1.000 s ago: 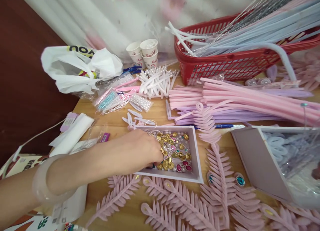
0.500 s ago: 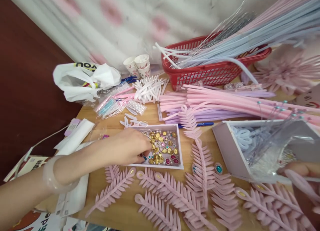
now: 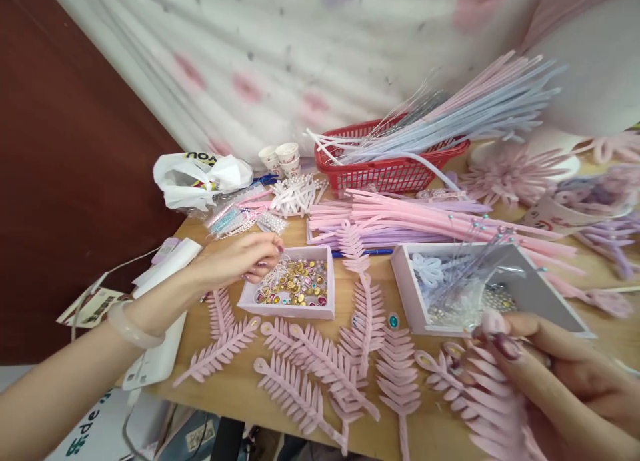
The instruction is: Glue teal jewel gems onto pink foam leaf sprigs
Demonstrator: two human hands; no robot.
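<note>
My left hand, with a pale bangle on its wrist, hovers over the back left of a small white box. Its fingers are curled together; anything between them is hidden. Inside the box lie gold buttons, coloured gems and pearls. At the lower right, my right hand pinches a pink chenille leaf frond near its tip. Several similar pink fronds are spread over the table below the box. A teal gem sits at the top of one frond.
A larger white box with pale loops and plastic bags stands at the right. Behind are pink chenille stems, a red basket, paper cups and a white plastic bag. The table's front edge is close.
My left hand has lifted out of the small box, up and to the left. My right hand has come further into view with the pink frond. The camera view has shifted.
</note>
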